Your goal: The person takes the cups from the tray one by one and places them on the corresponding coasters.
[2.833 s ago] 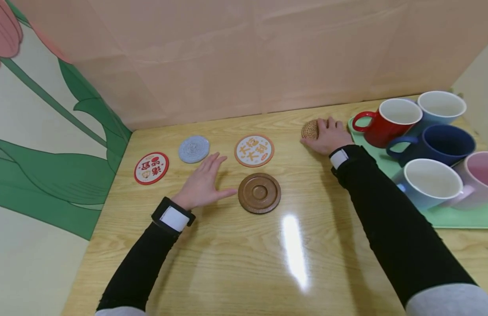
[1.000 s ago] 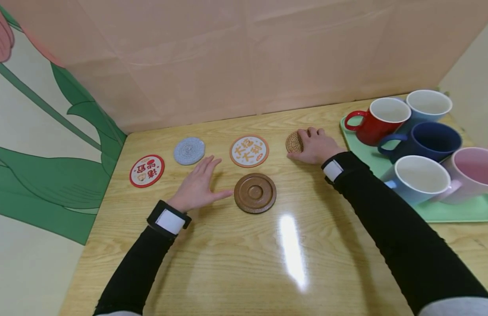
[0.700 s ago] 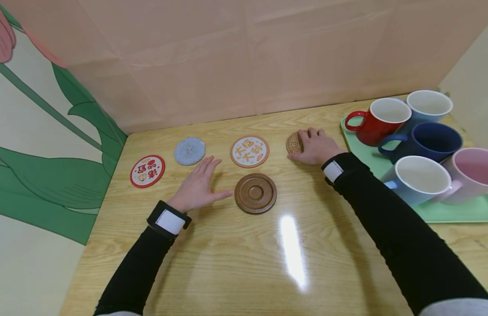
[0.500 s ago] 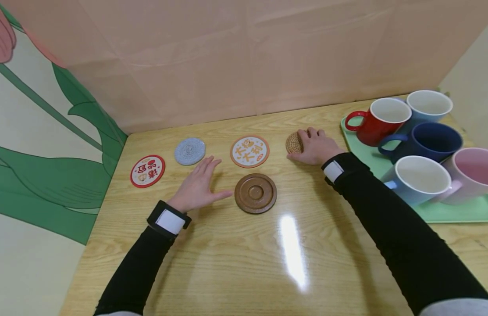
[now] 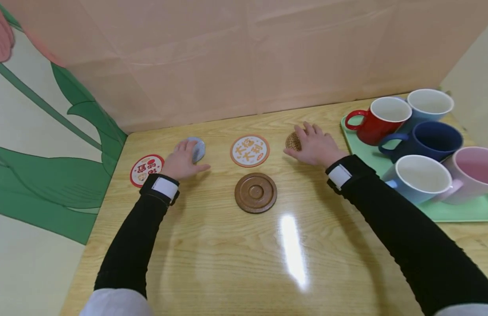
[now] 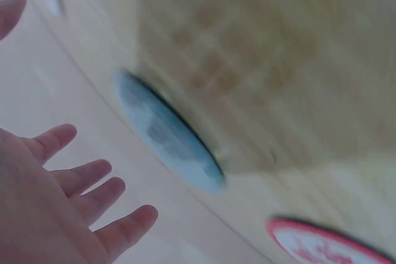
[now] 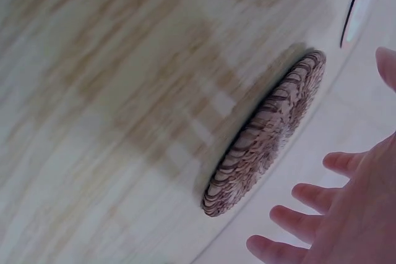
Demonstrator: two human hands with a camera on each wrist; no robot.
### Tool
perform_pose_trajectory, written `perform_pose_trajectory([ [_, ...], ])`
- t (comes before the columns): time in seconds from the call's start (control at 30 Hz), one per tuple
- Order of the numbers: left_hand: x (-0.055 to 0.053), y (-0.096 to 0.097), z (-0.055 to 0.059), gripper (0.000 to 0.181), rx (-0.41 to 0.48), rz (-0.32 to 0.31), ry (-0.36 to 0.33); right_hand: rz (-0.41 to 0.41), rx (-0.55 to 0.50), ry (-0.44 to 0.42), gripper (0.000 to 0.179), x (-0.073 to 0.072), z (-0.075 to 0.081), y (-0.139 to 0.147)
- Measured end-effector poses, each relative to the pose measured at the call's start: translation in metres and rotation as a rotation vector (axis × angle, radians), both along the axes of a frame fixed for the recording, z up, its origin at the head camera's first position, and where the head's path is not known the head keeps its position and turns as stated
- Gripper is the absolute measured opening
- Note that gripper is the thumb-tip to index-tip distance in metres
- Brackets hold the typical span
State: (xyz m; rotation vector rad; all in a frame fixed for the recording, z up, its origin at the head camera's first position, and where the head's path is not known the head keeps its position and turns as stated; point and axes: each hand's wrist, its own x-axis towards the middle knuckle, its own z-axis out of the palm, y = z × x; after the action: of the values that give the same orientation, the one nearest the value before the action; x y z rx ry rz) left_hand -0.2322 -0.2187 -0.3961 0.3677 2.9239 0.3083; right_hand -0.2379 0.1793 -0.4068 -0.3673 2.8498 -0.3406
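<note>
My left hand (image 5: 182, 161) hovers over the grey-blue round coaster (image 5: 199, 150) at the back left, fingers spread, holding nothing. In the left wrist view that coaster (image 6: 170, 133) lies flat, apart from the fingertips. My right hand (image 5: 315, 145) is above the woven rattan coaster (image 5: 293, 142), partly covering it in the head view. The right wrist view has the rattan coaster (image 7: 266, 134) on the table, with a gap to the loosely spread fingers. Between the hands lie an orange-rimmed printed coaster (image 5: 249, 151) and a dark brown wooden coaster (image 5: 255, 193).
A red-rimmed printed coaster (image 5: 143, 172) lies at the far left, partly behind the left wrist. On the right, a green tray (image 5: 370, 160) bears several mugs, among them a red mug (image 5: 379, 120) and a navy mug (image 5: 425, 139). A pinkish sheet (image 5: 244, 57) backs the table.
My left hand has moved left and back, from beside the brown coaster to over the grey-blue one. The right hand has risen slightly off the rattan coaster, which earlier shifted a little left.
</note>
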Motion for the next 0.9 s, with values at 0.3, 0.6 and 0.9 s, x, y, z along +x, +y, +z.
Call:
perform_pose_trajectory([
  [0.3,-0.038,-0.017,-0.008,0.099,-0.019,0.182,-0.099,0.020,-0.003,0.029,0.086,0.008,0.000,0.006],
  [0.6,-0.042,-0.019,-0.017,0.106,0.012,0.258,-0.186,0.015,0.004,0.016,0.087,0.012,0.003,0.009],
  [0.9,-0.047,-0.020,-0.020,0.103,0.070,0.232,-0.179,0.023,0.008,-0.005,0.088,0.012,0.004,0.009],
])
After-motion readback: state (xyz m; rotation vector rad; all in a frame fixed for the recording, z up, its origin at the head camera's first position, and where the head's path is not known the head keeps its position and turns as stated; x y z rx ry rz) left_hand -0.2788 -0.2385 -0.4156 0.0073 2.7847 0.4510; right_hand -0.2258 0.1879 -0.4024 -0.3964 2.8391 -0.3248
